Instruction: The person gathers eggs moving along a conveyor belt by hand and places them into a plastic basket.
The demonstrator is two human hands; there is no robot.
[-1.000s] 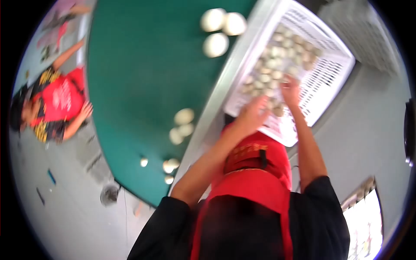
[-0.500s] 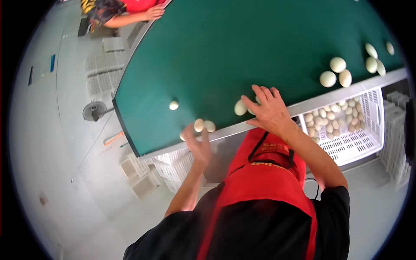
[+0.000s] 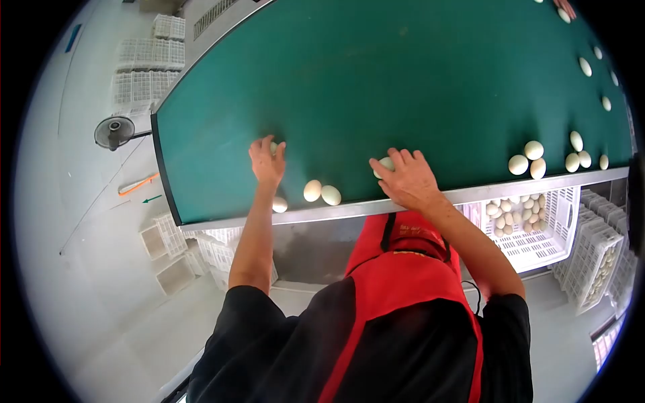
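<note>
Green table [image 3: 376,80], the landmark. Off its left end: one fan [image 3: 114,133]. On its left part: left hand [image 3: 267,163], fingers curled narrowly round one pale egg [image 3: 273,148]. At its near edge, below that hand: a lone egg [image 3: 279,204]; next along, a pair of eggs [image 3: 312,191], touching or nearly so. Mid-table, by the near edge: right hand [image 3: 408,181], fingers spread and bent over another egg [image 3: 385,166]; whether gripped, cannot tell. Right part of the table: three eggs [image 3: 534,150] grouped; below the near edge, a white basket [image 3: 532,258] part-filled with eggs. Far right corner of the table: another person's fingers [image 3: 568,7] beside an egg. Step in hand, as judged: gathering eggs by hand. Next move calls for a light, secure hold on the shells.
</note>
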